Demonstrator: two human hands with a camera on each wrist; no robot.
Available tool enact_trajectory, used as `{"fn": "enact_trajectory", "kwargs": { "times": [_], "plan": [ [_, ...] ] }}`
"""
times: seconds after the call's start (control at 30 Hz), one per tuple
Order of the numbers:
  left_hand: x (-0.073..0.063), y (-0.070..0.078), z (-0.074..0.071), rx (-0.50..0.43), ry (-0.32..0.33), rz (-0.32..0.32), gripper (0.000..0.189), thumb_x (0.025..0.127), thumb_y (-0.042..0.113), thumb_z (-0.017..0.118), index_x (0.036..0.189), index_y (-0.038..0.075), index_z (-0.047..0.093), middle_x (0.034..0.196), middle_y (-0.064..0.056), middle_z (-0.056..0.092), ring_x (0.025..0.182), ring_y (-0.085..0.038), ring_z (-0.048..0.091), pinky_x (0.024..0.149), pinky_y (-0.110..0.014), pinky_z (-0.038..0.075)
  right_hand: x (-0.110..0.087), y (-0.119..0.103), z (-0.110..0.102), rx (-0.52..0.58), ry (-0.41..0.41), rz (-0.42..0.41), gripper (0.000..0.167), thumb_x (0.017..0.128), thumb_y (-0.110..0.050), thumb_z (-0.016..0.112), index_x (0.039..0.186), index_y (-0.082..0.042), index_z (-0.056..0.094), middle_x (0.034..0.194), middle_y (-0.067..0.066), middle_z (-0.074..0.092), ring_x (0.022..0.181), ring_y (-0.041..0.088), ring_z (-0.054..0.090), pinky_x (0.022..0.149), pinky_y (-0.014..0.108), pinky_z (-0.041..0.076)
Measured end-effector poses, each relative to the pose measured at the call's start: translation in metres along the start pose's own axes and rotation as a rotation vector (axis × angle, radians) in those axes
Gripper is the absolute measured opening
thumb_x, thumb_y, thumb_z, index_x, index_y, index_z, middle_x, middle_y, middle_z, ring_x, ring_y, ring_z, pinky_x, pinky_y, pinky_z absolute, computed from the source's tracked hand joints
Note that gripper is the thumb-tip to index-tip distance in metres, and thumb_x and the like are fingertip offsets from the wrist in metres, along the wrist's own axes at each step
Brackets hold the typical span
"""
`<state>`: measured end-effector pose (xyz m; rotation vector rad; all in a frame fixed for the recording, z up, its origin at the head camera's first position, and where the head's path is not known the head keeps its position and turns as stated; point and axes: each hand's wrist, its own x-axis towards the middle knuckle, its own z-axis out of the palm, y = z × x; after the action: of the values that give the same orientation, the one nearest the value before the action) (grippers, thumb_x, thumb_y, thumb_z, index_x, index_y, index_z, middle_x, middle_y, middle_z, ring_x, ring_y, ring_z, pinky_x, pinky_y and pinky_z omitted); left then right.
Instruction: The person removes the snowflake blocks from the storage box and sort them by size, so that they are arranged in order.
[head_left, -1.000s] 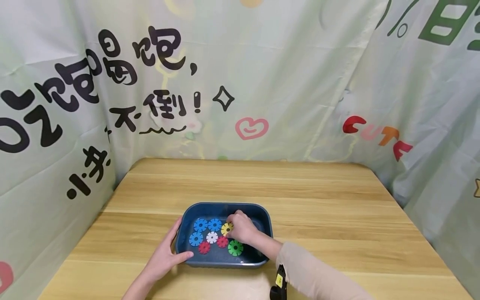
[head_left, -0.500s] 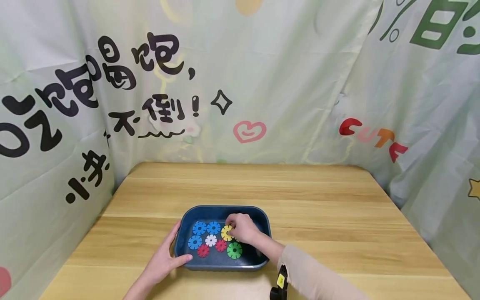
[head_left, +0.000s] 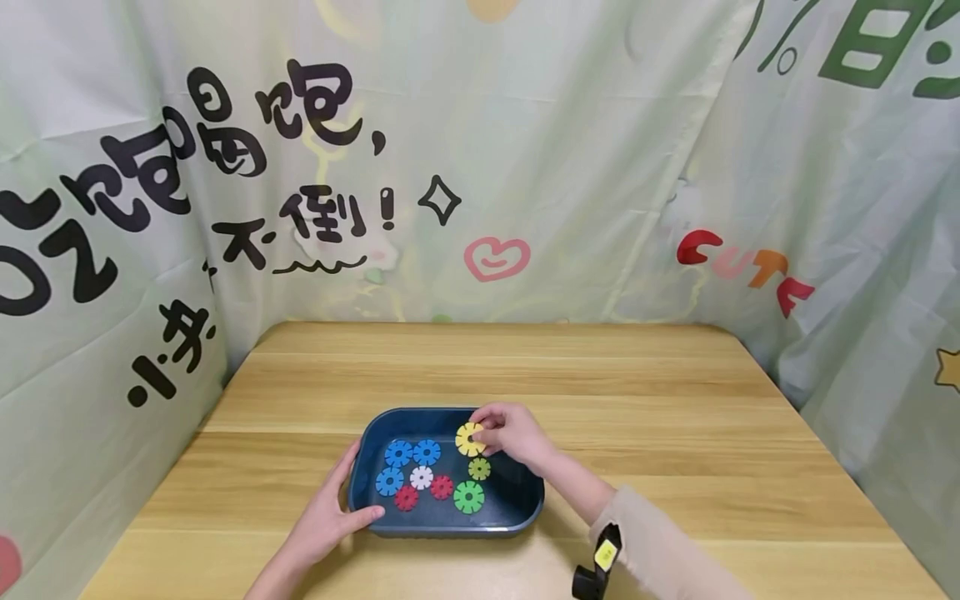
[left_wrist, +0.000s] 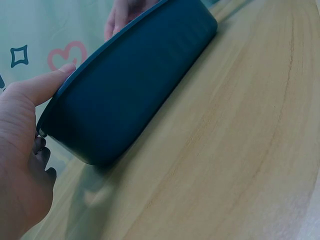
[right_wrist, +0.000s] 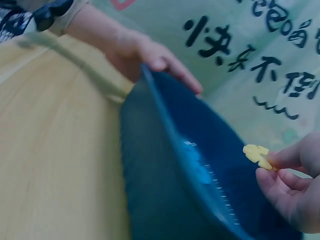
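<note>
Head view: set high on the near side of the table [head_left: 637, 392], facing forward and down; farthest and widest, tray [head_left: 442, 522] low centre, cloth [head_left: 570, 167] across the top. Left wrist: close, low, tilted, along the tray's outer wall; left hand [head_left: 330, 512] at left edge. Right wrist: close, tilted, over the tray's rim; right hand [head_left: 517, 435] lower right. Both wrist views share tray and both hands.
</note>
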<state>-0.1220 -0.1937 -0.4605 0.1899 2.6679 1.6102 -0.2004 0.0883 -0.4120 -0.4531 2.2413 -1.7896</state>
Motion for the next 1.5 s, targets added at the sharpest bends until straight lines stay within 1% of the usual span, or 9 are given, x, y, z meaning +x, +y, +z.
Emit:
{"fn": "enact_trajectory", "kwargs": {
  "times": [0.1, 0.17, 0.4, 0.57, 0.7, 0.83, 1.03, 1.2, 1.5],
  "plan": [
    [0.0, 0.001, 0.0, 0.002, 0.001, -0.008, 0.094, 0.075, 0.021, 0.077, 0.148, 0.01, 0.02, 0.151, -0.021, 0.017, 0.135, -0.046, 0.014, 0.098, -0.07, 0.013, -0.004, -0.003, -0.013, 0.027, 0.03, 0.002, 0.019, 0.083, 0.005, 0.062, 0.101, 0.009, 0.061, 0.076, 0.007, 0.058, 0.064, 0.014, 0.059, 0.065, 0.04, 0.056],
    [0.0, 0.0, 0.0, 0.005, 0.001, -0.012, 0.094, 0.075, 0.021, 0.077, 0.148, 0.011, 0.02, 0.151, -0.021, 0.017, 0.135, -0.046, 0.014, 0.098, -0.07, 0.013, -0.007, -0.004, -0.023, 0.038, 0.054, 0.027, 0.022, 0.083, 0.006, 0.062, 0.104, 0.011, 0.06, 0.077, 0.007, 0.058, 0.064, 0.015, 0.059, 0.067, 0.042, 0.056],
    [0.0, 0.0, 0.0, 0.006, 0.001, -0.014, 0.094, 0.075, 0.022, 0.077, 0.148, 0.01, 0.019, 0.151, -0.02, 0.017, 0.135, -0.046, 0.013, 0.099, -0.069, 0.014, -0.022, -0.002, -0.062, 0.093, 0.113, 0.051, 0.031, 0.083, 0.006, 0.062, 0.11, 0.017, 0.052, 0.076, 0.003, 0.058, 0.064, 0.013, 0.057, 0.063, 0.031, 0.055],
    [0.0, -0.001, 0.0, 0.018, 0.001, -0.001, 0.093, 0.075, 0.023, 0.077, 0.147, 0.007, 0.021, 0.151, -0.02, 0.017, 0.135, -0.045, 0.013, 0.099, -0.069, 0.014, -0.036, 0.01, -0.089, 0.104, 0.162, 0.102, 0.032, 0.082, 0.006, 0.06, 0.11, 0.019, 0.05, 0.078, 0.003, 0.058, 0.064, 0.012, 0.057, 0.062, 0.027, 0.054],
    [0.001, -0.002, 0.001, 0.027, -0.002, -0.006, 0.093, 0.075, 0.025, 0.077, 0.147, 0.006, 0.021, 0.151, -0.019, 0.017, 0.136, -0.044, 0.013, 0.1, -0.068, 0.014, -0.047, 0.024, -0.103, 0.088, 0.187, 0.162, 0.033, 0.082, 0.005, 0.061, 0.111, 0.018, 0.051, 0.077, 0.005, 0.056, 0.064, 0.012, 0.057, 0.061, 0.024, 0.054],
    [0.0, -0.001, 0.001, 0.021, -0.001, 0.001, 0.093, 0.075, 0.024, 0.077, 0.147, 0.006, 0.021, 0.151, -0.019, 0.017, 0.136, -0.045, 0.013, 0.099, -0.069, 0.014, -0.055, 0.038, -0.108, 0.062, 0.176, 0.22, 0.036, 0.082, 0.004, 0.064, 0.112, 0.018, 0.052, 0.079, 0.006, 0.056, 0.067, 0.013, 0.059, 0.062, 0.025, 0.054],
    [0.001, -0.003, 0.001, 0.019, 0.003, 0.002, 0.093, 0.076, 0.025, 0.077, 0.147, 0.006, 0.021, 0.152, -0.019, 0.017, 0.136, -0.044, 0.013, 0.1, -0.069, 0.013, -0.06, 0.062, -0.105, 0.022, 0.139, 0.257, 0.033, 0.081, 0.003, 0.064, 0.109, 0.017, 0.054, 0.08, 0.004, 0.06, 0.069, 0.015, 0.06, 0.062, 0.027, 0.054],
    [0.0, -0.005, 0.002, 0.013, 0.007, -0.006, 0.093, 0.076, 0.025, 0.077, 0.148, 0.006, 0.021, 0.152, -0.019, 0.017, 0.136, -0.044, 0.012, 0.1, -0.068, 0.012, -0.062, 0.068, -0.097, -0.087, 0.184, 0.284, 0.023, 0.08, 0.0, 0.067, 0.099, 0.01, 0.061, 0.076, 0.005, 0.061, 0.065, 0.015, 0.056, 0.056, 0.026, 0.05],
    [0.0, -0.006, 0.002, 0.026, 0.008, -0.013, 0.093, 0.075, 0.027, 0.077, 0.148, 0.007, 0.021, 0.151, -0.019, 0.017, 0.136, -0.045, 0.013, 0.099, -0.069, 0.013, -0.059, 0.071, -0.09, -0.26, 0.195, 0.21, 0.012, 0.076, 0.003, 0.069, 0.086, 0.006, 0.062, 0.066, 0.003, 0.056, 0.054, 0.014, 0.049, 0.047, 0.023, 0.044]
  ]
}}
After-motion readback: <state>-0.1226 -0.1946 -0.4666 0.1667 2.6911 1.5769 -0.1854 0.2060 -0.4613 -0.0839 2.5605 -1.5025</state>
